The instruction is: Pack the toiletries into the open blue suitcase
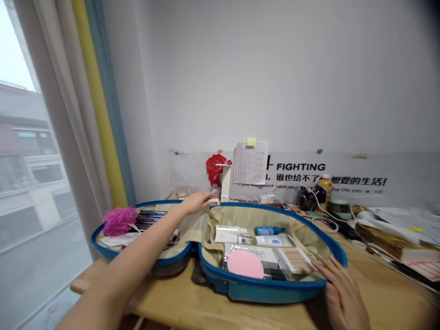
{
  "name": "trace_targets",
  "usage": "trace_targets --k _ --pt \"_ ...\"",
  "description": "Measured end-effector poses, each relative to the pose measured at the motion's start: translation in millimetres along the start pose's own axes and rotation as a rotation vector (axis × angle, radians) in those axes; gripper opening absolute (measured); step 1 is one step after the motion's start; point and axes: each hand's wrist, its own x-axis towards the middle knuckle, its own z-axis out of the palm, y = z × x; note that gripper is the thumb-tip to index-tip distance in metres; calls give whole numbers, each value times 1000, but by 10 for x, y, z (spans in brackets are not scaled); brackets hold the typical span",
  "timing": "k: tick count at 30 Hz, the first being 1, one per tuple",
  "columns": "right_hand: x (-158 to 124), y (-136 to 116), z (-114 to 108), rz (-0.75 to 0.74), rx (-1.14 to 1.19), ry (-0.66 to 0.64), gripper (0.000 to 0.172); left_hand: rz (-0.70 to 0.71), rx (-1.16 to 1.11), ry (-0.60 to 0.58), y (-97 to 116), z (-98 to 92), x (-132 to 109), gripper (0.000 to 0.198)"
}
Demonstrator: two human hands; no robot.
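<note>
A blue suitcase (282,292) lies open on the table, both halves facing up. My left hand (198,202) reaches over its far rim near the hinge, fingers closed around a small white item (213,201) whose kind I cannot make out. At the near right corner my right hand (343,291) lies with fingers stretched out on the rim. The right half holds a pink oval (244,264), a box of cotton swabs (294,261), a blue bottle (268,230) and white tubes (231,230). In the left half are a magenta bath puff (119,221) and dark slim items (150,219), partly behind my left arm.
The wooden table (178,302) runs under the suitcase. To the right lie cables, papers (424,263) and a yellow-labelled bottle (324,188). A white upright stand (225,183) is behind the suitcase, before the wall. Curtains (99,105) and a window are at left.
</note>
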Motion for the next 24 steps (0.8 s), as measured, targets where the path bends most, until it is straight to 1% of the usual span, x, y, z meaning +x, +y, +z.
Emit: trace_targets --k 3,4,6,8,10,14,17,19,21,24 --pt "-4 -6 -6 32 -8 -19 38 16 16 -63 387 183 313 31" --pt "0 -14 -10 29 -9 -20 37 17 18 -79 480 267 392 30" --pt "14 -33 -21 10 -7 -5 36 16 20 -118 601 431 512 28" --pt "32 -53 -37 -4 0 2 35 13 26 -168 649 564 589 28" --pt "50 -68 -59 -3 -2 -19 35 13 36 -217 651 658 634 28" --pt "65 -86 -94 -17 -17 -45 35 23 55 -282 619 768 664 24" --pt "61 -88 -90 -24 -19 -37 35 34 65 -301 627 798 654 26" --pt "57 -82 -75 -15 -13 -29 35 50 57 -288 644 770 643 27" --pt "55 -72 -59 -10 -3 -21 36 67 36 -239 642 677 621 31" --pt "59 -58 -45 -28 0 -5 35 71 -1 -123 523 413 518 38"
